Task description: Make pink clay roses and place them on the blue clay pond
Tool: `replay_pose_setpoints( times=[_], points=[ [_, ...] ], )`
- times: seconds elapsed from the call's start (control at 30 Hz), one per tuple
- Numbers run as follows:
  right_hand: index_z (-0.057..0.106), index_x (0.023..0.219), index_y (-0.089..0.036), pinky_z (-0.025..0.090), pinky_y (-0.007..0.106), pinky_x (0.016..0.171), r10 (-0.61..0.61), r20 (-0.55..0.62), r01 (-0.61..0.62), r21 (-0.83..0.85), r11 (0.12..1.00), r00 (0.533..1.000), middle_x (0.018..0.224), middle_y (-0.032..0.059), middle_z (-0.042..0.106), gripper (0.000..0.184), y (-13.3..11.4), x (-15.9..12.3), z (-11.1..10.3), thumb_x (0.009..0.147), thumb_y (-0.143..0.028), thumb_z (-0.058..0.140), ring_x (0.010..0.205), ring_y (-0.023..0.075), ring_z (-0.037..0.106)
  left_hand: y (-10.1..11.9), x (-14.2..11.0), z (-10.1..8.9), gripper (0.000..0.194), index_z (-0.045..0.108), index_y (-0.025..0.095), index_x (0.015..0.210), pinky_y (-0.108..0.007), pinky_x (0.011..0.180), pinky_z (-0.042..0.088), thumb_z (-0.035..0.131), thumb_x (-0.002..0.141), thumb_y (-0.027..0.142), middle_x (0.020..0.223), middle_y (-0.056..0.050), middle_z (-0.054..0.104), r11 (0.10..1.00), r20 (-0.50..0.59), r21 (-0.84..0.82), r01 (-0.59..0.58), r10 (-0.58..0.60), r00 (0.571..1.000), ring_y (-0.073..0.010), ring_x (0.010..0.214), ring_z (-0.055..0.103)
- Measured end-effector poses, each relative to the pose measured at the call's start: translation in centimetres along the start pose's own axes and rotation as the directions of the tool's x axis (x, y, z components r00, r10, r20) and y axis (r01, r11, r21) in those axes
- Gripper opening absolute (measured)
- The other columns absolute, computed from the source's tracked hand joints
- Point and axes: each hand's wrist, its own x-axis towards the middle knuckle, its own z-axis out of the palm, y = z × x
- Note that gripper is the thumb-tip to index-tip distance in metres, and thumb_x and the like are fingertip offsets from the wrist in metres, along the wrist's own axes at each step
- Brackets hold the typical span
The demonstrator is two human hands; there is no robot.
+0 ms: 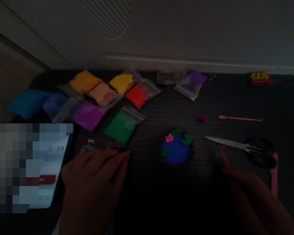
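My right hand [257,192] pinches a pink modelling tool [225,158], its thin curved tip pointing up and away. Left of it lies a small round clay pond [175,153] with a blue middle, a dark beaded rim, green lily pads [186,140] and a pink flower [169,138]. My left hand [95,182] is closed, thumb and fingertips pressed together at the table beside a clear plastic bag [98,145]. Whatever these fingers may hold is hidden. A small purple clay piece [203,118] sits behind the pond. The picture is dark.
Scissors [235,144] lie open near my right hand, with a pink stick tool [240,118] behind and another pink tool [274,176] beside. Several bags of coloured clay [123,125] line the back left. A lit phone [45,179] is at left; a yellow-red piece [260,79] stands back right.
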Motion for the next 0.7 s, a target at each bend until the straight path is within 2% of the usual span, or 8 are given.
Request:
replay_pose_setpoints(
  times=[0.13,0.27,0.43,0.53,0.7],
  points=[
    [0.051,0.102,-0.025,0.044,0.026,0.065,-0.014,0.003,0.014,0.009,1.0,1.0,0.094,0.0051,0.058,0.024,-0.2,0.2,-0.1,0.081,-0.025,0.04,0.081,0.0153,0.057,0.0,0.3,0.1,0.022,0.058,0.021,0.089,-0.044,0.077,0.036,0.049,0.074,0.035,0.086,-0.005,0.063,0.989,0.036,0.137,0.051,-0.056,0.998,-0.0252,0.083,0.054],
    [0.052,0.101,-0.025,0.044,0.026,0.064,0.014,-0.004,-0.014,0.016,1.0,1.0,0.094,0.0047,0.058,0.024,-0.3,0.2,0.0,0.081,-0.026,0.04,0.081,0.0153,0.057,-0.2,0.3,0.0,0.025,0.056,0.022,0.092,-0.043,0.075,0.038,0.047,0.074,0.037,0.086,-0.005,0.063,0.986,0.026,0.159,0.048,-0.053,0.998,-0.0249,0.082,0.055],
    [0.052,0.102,-0.025,0.043,0.026,0.07,0.063,0.015,-0.063,0.046,0.997,0.998,0.097,0.0038,0.057,0.024,-0.2,-0.2,0.1,0.081,-0.025,0.041,0.086,0.0154,0.055,0.1,-0.1,-0.2,0.025,0.053,0.02,0.097,-0.041,0.078,0.039,0.05,0.074,0.031,0.09,-0.006,0.059,0.997,-0.037,0.074,-0.016,0.019,0.999,-0.0222,0.084,0.054],
    [0.051,0.102,-0.025,0.042,0.025,0.07,0.063,0.019,-0.064,0.046,0.997,0.998,0.097,0.0033,0.057,0.024,-0.4,-0.2,0.0,0.081,-0.024,0.04,0.085,0.0146,0.055,0.5,-0.4,-0.2,0.025,0.052,0.02,0.098,-0.034,0.076,0.043,0.05,0.075,0.03,0.091,-0.004,0.058,0.999,-0.088,-0.032,-0.002,-0.001,0.996,-0.018,0.083,0.055],
    [0.049,0.103,-0.024,0.04,0.021,0.072,0.044,0.063,-0.047,0.037,0.998,0.997,0.097,0.0016,0.054,0.023,-0.5,-0.1,-0.2,0.082,-0.02,0.04,0.087,0.0113,0.053,0.6,-0.8,0.0,0.033,0.05,0.027,0.106,-0.03,0.074,0.045,0.051,0.074,0.032,0.095,0.0,0.06,0.999,-0.134,-0.027,0.03,-0.033,0.99,-0.0159,0.081,0.058]
  ],
)
